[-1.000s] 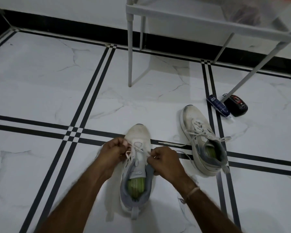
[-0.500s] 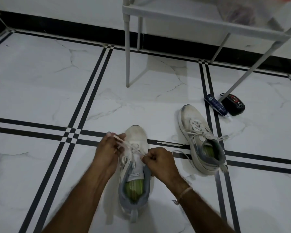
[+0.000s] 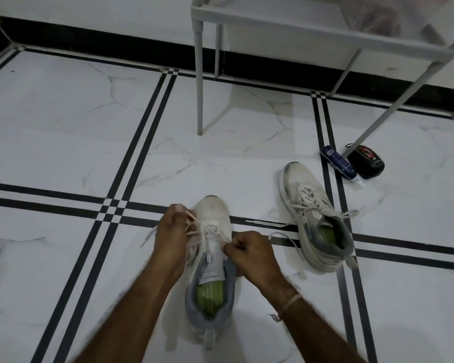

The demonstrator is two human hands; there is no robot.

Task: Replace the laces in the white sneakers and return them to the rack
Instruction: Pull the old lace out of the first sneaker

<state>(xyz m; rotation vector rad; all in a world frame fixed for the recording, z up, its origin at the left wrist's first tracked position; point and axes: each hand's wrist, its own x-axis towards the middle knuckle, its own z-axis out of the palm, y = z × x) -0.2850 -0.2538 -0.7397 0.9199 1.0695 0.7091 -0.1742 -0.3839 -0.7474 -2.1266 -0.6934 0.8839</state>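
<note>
A white sneaker (image 3: 214, 213) with a grey collar and green insole stands on the floor right in front of me, toe pointing away. My left hand (image 3: 171, 231) pinches its white lace (image 3: 194, 231) on the left side and holds it up near the toe. On the right side of the tongue my right hand (image 3: 249, 255) grips the other part of the lace. The second white sneaker (image 3: 309, 213) lies to the right, laced, its loose lace ends spread on the floor.
A white shoe rack (image 3: 273, 24) stands at the back, its legs reaching the floor. Beside its right leg lie a dark blue tube (image 3: 337, 161) and a black round tin (image 3: 367, 161). White marble tiles with black stripes cover the floor.
My left hand has pulled the lace up and outward toward the toe. My right hand has shifted down beside the tongue, keeping hold of the lace.
</note>
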